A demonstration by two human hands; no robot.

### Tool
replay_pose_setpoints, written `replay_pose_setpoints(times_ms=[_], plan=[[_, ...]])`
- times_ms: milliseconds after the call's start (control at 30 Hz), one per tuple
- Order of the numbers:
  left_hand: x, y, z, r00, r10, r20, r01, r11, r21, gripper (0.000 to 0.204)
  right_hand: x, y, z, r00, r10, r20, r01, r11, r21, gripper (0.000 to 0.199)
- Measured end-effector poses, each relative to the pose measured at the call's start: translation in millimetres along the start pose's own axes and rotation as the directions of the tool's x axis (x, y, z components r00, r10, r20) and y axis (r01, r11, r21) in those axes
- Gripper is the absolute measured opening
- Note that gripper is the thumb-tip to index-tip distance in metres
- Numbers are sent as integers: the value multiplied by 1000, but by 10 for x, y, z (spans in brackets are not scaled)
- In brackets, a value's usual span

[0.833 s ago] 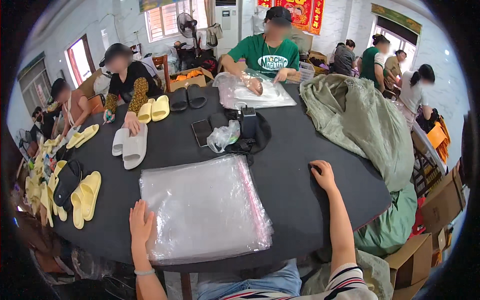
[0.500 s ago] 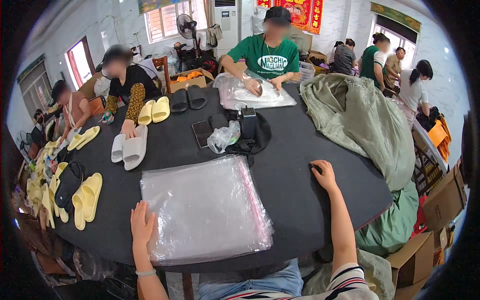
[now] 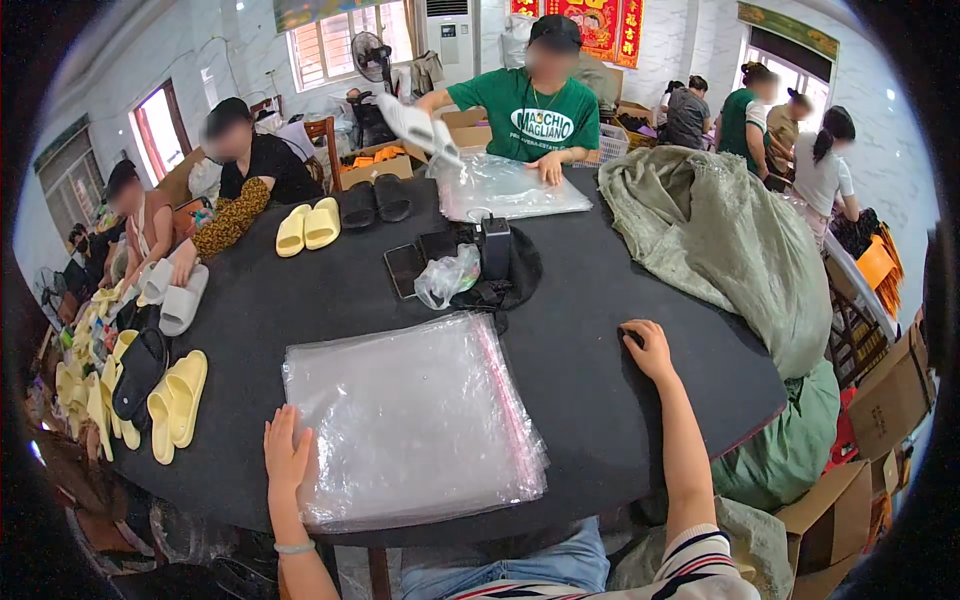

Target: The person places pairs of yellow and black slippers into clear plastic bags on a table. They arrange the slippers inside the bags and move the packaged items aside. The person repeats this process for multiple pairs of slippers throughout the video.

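Observation:
A stack of clear plastic bags (image 3: 400,430) with pinkish seal strips along its right side lies in front of me on the black table. My left hand (image 3: 287,450) rests at the stack's left edge, fingers stretched out, holding nothing. Off to the right, my right hand (image 3: 648,350) lies on the bare tabletop, its fingers loosely bent and thumb apart, with nothing visible in it. Beyond the stack are a dark phone (image 3: 403,272), a small clear bag (image 3: 447,277) and a black boxy device (image 3: 495,247).
Across the table a person in green (image 3: 530,110) holds white slides (image 3: 418,128) over more clear bags (image 3: 510,190). At left, another person's hand touches pale grey slides (image 3: 183,303). Yellow slides (image 3: 322,224), black slides (image 3: 392,198) and a large greenish sack (image 3: 720,240) also lie on the table.
The person opposite has lifted the white slides off the bags, toward the left. The pale grey slides have moved to the table's left edge with the other person's hand. My hands stay put.

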State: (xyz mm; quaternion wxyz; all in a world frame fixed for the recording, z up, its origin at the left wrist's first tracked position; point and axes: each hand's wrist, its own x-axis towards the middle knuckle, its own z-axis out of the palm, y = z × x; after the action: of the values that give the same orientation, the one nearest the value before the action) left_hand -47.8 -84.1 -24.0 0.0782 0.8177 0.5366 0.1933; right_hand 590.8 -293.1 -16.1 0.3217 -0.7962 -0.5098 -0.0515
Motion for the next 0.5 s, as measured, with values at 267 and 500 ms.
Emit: replay_pose_setpoints(times_ms=[267, 500], plan=[[-2, 9, 0, 1000, 11, -10, -11, 1000, -13, 54, -14, 28, 2, 1000, 0, -10, 0, 1000, 3, 27], [1, 27, -6, 1000, 15, -20, -15, 1000, -10, 54, -7, 30, -14, 1000, 0, 10, -1, 1000, 8, 27]])
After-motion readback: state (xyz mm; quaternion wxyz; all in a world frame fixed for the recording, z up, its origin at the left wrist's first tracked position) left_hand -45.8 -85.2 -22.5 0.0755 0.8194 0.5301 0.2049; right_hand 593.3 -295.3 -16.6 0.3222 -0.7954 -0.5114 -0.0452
